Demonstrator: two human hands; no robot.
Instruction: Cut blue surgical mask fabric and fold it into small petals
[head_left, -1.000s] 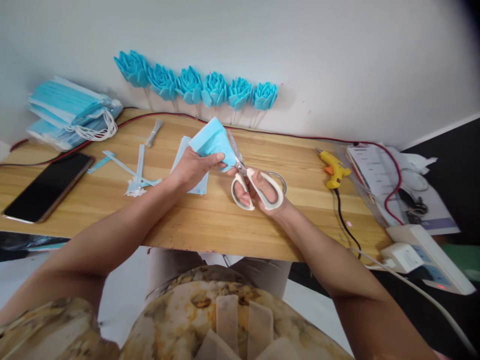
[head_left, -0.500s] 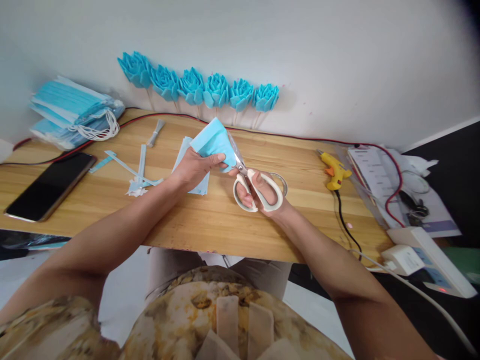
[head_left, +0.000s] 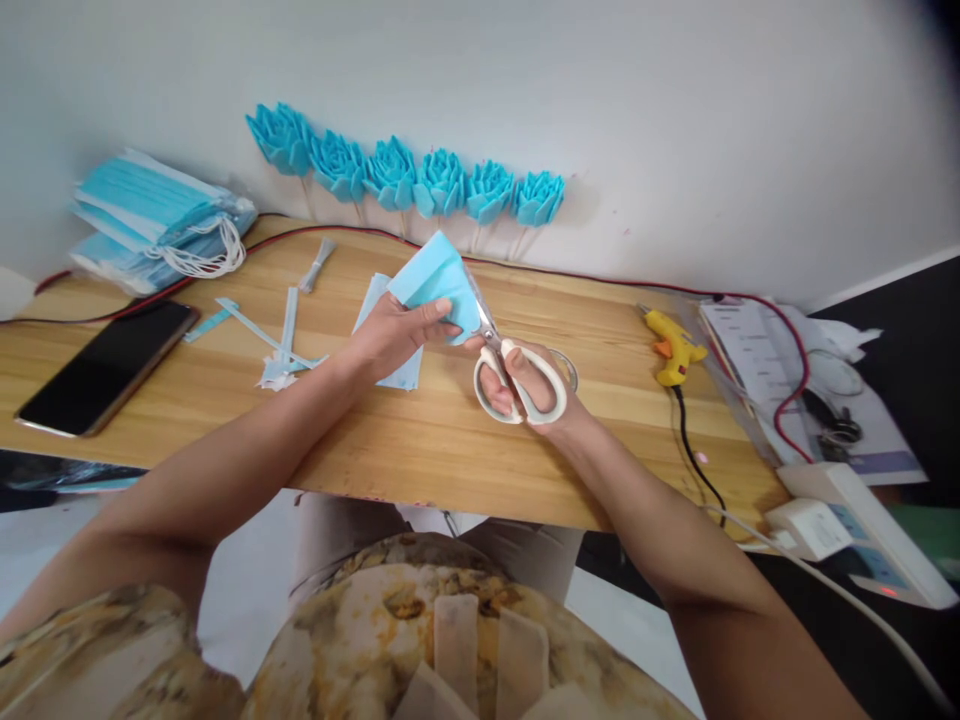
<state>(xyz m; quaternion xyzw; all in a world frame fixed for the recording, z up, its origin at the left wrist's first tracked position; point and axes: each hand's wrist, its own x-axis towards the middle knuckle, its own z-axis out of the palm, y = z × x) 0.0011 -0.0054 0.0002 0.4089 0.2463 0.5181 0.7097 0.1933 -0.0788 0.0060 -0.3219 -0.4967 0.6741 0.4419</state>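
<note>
My left hand (head_left: 397, 330) pinches a folded piece of light blue mask fabric (head_left: 436, 272) between thumb and fingers, above the table. In my right hand (head_left: 534, 385) is a pair of scissors with cream handles (head_left: 553, 398); thumb and fingers are through the loops. The blades lie along the right edge of the fabric, and the handles are nearly together. Beneath my left hand a pale blue flat sheet (head_left: 405, 374) rests on the wood, partly covered. Cut-off strips (head_left: 288, 330) lie left of it.
Several blue fabric flowers on sticks (head_left: 441, 182) lean against the wall. A stack of masks (head_left: 150, 205) and a phone (head_left: 109, 365) sit at left. On the right are a yellow glue gun (head_left: 673, 345), papers in plastic (head_left: 750, 345) and a power strip (head_left: 870, 540). A red-black cable (head_left: 592, 280) runs behind.
The scissor handles have come closer together, with the blades closing along the fabric's right edge. The whole view has shifted slightly; my left hand keeps its hold.
</note>
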